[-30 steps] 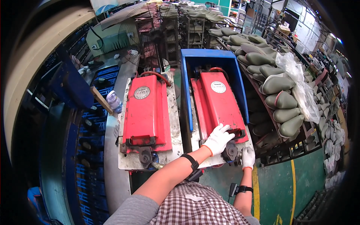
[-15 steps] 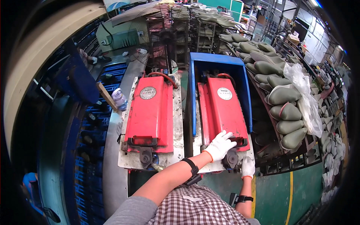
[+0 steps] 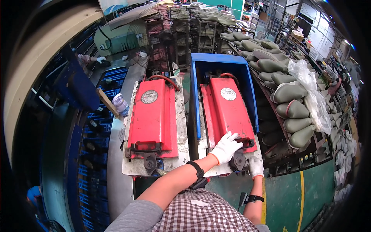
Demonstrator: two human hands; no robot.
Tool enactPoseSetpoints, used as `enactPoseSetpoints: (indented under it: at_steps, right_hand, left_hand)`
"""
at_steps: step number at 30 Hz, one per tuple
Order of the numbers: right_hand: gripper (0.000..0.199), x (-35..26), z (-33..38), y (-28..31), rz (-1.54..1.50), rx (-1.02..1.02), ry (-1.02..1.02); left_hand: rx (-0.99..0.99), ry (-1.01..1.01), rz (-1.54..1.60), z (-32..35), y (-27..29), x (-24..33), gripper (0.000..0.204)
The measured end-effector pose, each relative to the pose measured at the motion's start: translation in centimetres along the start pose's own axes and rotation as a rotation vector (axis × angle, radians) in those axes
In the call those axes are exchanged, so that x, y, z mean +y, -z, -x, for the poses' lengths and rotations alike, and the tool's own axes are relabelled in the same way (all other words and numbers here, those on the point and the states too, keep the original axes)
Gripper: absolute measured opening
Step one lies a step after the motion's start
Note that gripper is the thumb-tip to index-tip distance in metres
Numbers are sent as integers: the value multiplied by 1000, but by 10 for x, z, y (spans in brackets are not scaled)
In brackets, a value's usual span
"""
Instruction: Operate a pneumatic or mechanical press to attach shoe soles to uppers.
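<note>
Grey metal forms the counter (image 3: 118, 174) at the left, where a bottle (image 3: 120, 105) stands near the left cover (image 3: 147, 120); a stray elbow could tip it. That cover is red, and a hose (image 3: 168, 79) arches at its far end, so a careless reach there could snag the loop. A black strap (image 3: 195, 169) on the left wrist sits near the cover's plate (image 3: 182, 133) and could catch on its corner if the arm jerks.

Farther right, a blue hood (image 3: 218, 58) stands around the far end and sides of the right cover (image 3: 232, 112), also red. The left grip (image 3: 226, 148) (a white glove, which may offer little against a pinch) lies at the left end of this cover's black handle (image 3: 246, 143), fingers extended; whether they close on it, I cannot tell. Should the cover shift, those fingertips could get nipped.

A dark knob (image 3: 239, 159) juts out between the hands and could hook loose knit. The right grip (image 3: 256, 167) is just beside it at the near right corner, fingers hidden, so clenched or released I cannot say; a poor hold could slip.

Beyond, boots (image 3: 291, 92) lie heaped under a bag (image 3: 311, 98); one bump could slide them.
</note>
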State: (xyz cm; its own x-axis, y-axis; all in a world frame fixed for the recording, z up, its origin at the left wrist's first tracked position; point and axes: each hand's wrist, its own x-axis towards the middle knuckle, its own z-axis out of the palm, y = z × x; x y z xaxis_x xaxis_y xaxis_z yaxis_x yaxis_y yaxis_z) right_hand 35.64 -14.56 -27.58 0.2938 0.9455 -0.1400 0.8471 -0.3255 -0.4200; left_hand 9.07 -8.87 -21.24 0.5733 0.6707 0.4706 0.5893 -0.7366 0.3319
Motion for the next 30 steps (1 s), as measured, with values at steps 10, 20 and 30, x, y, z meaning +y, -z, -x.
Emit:
enactPoseSetpoints:
  at_steps: [10,20,30]
  right_hand:
    - [39,0,0,-5,-78,55,4]
    - [38,2,-2,-9,-103,84,1]
    - [36,-2,2,-9,-141,157,28]
  left_hand:
    - [-24,2,-16,1,4,1,39]
    - [45,-29,-36,2,-5,-3,44]
    - [26,-11,-42,4,-9,-4,43]
